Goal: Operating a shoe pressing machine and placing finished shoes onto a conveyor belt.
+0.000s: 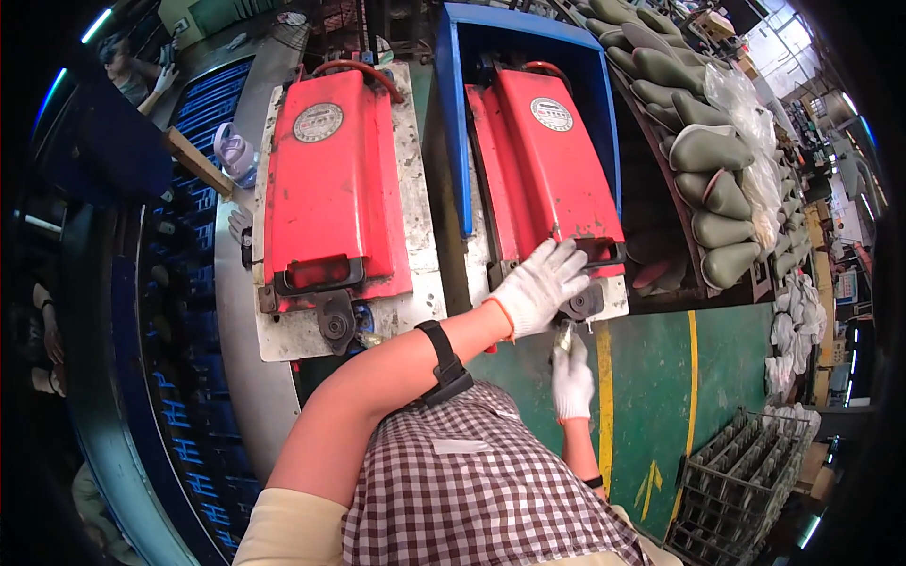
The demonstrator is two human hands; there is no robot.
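My left hand (540, 286), in a whitish knitted glove with an orange cuff, lies with fingers spread on the near end of the right red machine cover (547, 160), beside its black handle (604, 253). Below it, my right hand (572, 385), also gloved, is closed around a short yellowish lever (563, 338) under the dark round pivot (582, 302). The fingertips partly hide the lever. To the left stands a second red machine cover (330, 179) with a black handle (321, 274), a dark pivot (336, 323) and a similar lever (371, 339). Neither hand touches it.
A blue metal hood (528, 24) surrounds the right machine's far end. Olive-green boot-shaped pieces (708, 156) fill a rack at the right. A wire cart (736, 476) stands lower right on the green floor. A conveyor with blue bars (193, 377) runs left; a person (132, 75) is beyond.
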